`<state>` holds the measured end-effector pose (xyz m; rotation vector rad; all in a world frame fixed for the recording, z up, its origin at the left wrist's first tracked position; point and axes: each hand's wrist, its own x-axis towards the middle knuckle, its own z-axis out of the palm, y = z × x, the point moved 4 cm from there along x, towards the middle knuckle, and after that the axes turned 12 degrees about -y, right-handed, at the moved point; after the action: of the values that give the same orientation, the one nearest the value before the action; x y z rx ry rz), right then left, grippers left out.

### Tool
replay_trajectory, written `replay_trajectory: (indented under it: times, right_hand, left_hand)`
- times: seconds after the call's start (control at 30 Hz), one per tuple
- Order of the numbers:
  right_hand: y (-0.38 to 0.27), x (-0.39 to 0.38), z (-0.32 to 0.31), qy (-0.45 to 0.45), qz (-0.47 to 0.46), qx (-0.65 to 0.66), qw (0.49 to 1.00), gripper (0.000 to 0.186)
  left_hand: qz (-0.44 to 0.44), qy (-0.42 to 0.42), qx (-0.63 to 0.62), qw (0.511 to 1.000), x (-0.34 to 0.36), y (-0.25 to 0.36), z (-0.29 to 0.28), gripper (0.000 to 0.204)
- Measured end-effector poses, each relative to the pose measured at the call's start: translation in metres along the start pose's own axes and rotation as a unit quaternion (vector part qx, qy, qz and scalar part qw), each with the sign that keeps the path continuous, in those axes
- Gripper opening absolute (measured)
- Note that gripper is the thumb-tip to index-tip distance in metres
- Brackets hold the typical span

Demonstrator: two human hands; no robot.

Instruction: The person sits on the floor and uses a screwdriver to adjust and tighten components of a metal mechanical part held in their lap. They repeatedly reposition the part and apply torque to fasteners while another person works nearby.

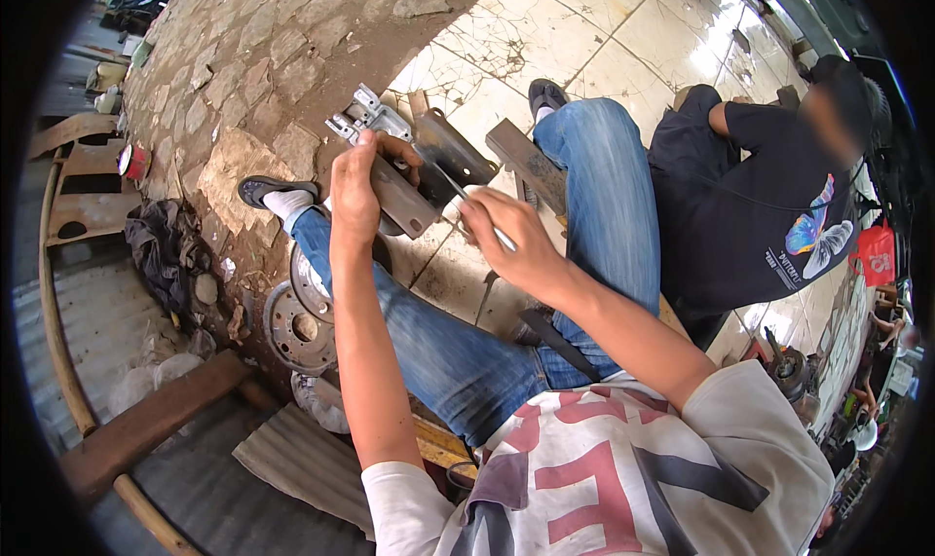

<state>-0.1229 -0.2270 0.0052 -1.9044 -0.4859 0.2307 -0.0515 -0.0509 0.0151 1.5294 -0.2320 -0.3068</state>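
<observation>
My left hand (355, 194) is closed around a flat grey-brown metal bracket (403, 205), with a hole near its lower end. Close beyond it are a curved brown metal channel piece (450, 147) with holes and a silver cast-metal part (382, 120); whether these are joined to the bracket, I cannot tell. My right hand (506, 233) grips a slim metal rod-like tool (449, 180), its thin end pointing up and left against the channel piece. A pale end of the tool shows below my fingers. Its exact kind is not clear.
A rusty rectangular metal bar (527, 157) lies beside my right knee. Round metal discs (295, 327) with holes rest by my left leg. Another person in black (750, 201) sits close on the right. Cracked tiles (526, 30) meet stone paving (263, 30); dark cloth (168, 254) lies left.
</observation>
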Motion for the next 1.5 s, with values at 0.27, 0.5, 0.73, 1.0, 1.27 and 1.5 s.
replay_trajectory:
  times: [0.27, 0.5, 0.73, 1.0, 1.27, 1.5]
  right_hand:
    - [0.009, -0.025, 0.004, 0.012, 0.036, 0.022, 0.999, 0.025]
    - [-0.008, 0.02, 0.002, 0.038, 0.023, 0.02, 0.999, 0.024]
    - [0.004, -0.032, 0.009, 0.007, 0.01, 0.051, 0.999, 0.028]
    - [-0.01, 0.009, 0.003, 0.032, 0.023, 0.023, 0.999, 0.021]
    - [-0.006, -0.036, 0.002, -0.013, 0.009, 0.019, 1.0, 0.024]
    - [-0.02, 0.027, -0.012, 0.027, 0.015, -0.003, 1.0, 0.026]
  left_hand:
    - [0.007, 0.034, -0.03, 0.999, 0.011, -0.003, -0.014, 0.06]
    - [0.005, -0.007, 0.003, 1.0, 0.0, 0.004, 0.003, 0.059]
    - [0.024, 0.026, -0.052, 0.998, 0.002, -0.005, -0.016, 0.057]
    - [0.003, -0.013, 0.017, 1.0, -0.009, 0.01, 0.009, 0.06]
    - [0.034, 0.004, -0.04, 0.999, -0.002, 0.001, -0.006, 0.059]
    - [0.007, -0.006, 0.046, 0.999, 0.006, 0.008, 0.009, 0.059]
